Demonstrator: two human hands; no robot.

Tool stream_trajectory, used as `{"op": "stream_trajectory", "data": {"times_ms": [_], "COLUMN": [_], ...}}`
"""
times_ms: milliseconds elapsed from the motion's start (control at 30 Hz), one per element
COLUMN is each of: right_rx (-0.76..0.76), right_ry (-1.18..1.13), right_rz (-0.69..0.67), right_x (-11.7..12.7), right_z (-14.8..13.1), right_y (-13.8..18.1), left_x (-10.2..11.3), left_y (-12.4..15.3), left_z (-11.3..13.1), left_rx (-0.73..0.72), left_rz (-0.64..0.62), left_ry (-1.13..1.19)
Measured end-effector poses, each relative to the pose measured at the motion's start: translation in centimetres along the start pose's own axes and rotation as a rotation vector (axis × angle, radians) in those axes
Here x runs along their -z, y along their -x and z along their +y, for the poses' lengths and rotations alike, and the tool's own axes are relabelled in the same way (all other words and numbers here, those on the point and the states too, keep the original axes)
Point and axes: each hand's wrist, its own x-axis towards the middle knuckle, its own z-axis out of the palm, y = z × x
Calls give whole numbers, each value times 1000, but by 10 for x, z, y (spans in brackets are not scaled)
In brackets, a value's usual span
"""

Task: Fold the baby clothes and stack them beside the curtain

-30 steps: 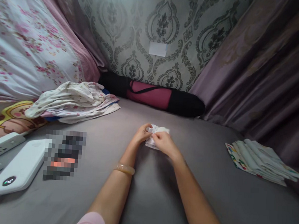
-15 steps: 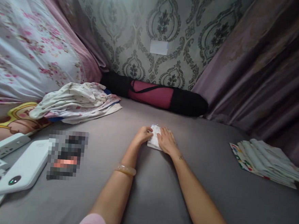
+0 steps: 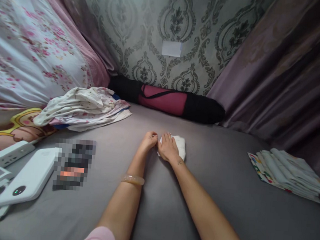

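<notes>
A small folded white cloth lies on the grey sheet in front of me. My right hand rests flat on the cloth's left part, fingers stretched out and pointing away from me. Just left of the cloth is my left hand, its fingers curled in and the thumb and fingertips together by the cloth's left edge. Whatever those fingertips may hold is too small to make out. The left wrist carries a pale bangle.
Behind lies a long black and pink bag against the patterned wall. Crumpled clothes sit at left, with a power bank, a power strip and a blurred-out object nearer. Folded cloths are stacked at right.
My right hand has slid left across the white cloth, uncovering its right side and covering its left. My left hand has drawn slightly left, off the cloth's edge, with its fingers curled.
</notes>
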Motion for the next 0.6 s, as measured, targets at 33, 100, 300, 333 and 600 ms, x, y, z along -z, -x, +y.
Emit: {"op": "stream_trajectory", "data": {"times_ms": [33, 100, 300, 333, 600], "right_rx": [7, 9, 98, 99, -29], "right_ry": [1, -1, -100, -112, 4], "right_rz": [-9, -21, -44, -15, 44], "right_x": [-4, -9, -2, 1, 4], "right_z": [-2, -4, 12, 18, 65], "right_y": [2, 4, 1, -1, 7], "left_x": [0, 0, -5, -8, -46], "left_y": [-2, -4, -1, 1, 15], "left_z": [-1, -3, 9, 11, 4], "left_rx": [-9, -42, -208, -259, -547], "left_rz": [12, 42, 131, 121, -107], "left_ry": [-13, -38, -71, -76, -532]}}
